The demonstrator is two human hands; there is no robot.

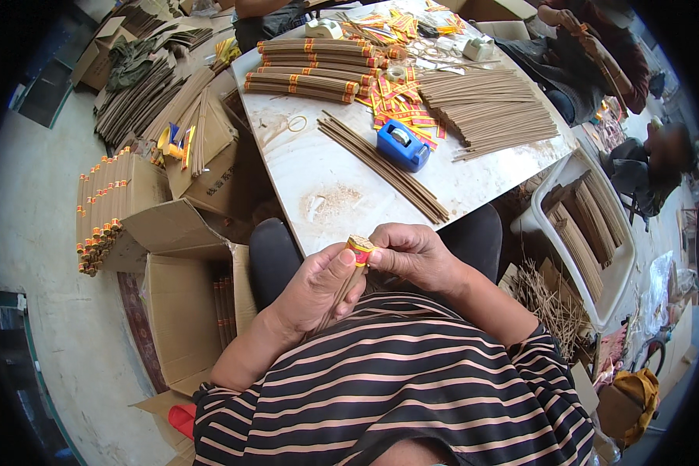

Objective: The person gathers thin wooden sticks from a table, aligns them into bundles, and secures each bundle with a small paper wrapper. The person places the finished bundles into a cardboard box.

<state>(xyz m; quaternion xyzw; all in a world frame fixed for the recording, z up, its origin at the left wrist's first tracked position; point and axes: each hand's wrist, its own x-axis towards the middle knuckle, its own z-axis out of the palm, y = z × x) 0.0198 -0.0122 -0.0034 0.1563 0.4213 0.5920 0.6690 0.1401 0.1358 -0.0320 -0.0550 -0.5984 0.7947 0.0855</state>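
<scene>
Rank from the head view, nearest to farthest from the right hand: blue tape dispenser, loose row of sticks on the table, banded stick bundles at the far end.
From the right hand:
1. Loose row of sticks, just ahead on the near part of the table.
2. Blue tape dispenser, mid-table, just behind those sticks.
3. Banded stick bundles, far end, toward the left.

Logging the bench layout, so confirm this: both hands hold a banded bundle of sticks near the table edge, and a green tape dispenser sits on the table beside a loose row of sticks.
One detail is wrong: the tape dispenser is blue, not green, as the head view shows. The rest stands: the left hand and right hand hold the banded bundle near the table edge, the dispenser beside the loose row of sticks.
</scene>
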